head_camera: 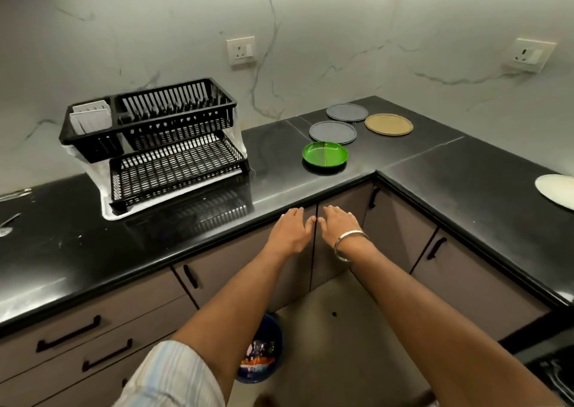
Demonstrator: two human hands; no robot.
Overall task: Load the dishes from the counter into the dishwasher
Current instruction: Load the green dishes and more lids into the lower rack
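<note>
Both hands reach forward side by side, the left hand (290, 231) and the right hand (338, 225) (a metal bangle (348, 245) on its wrist) flat with fingers straight, holding nothing, just below the edge of a black counter (466, 183). Beyond them on the counter lie a green plate (325, 154), two grey plates (332, 132) and a tan plate (388, 124). A black dish rack (155, 139) stands well to their left.

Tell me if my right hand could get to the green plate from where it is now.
Probably yes. The right hand is open and empty at the counter edge, and the green plate lies flat just beyond it on the black counter, with nothing standing between them.
</note>
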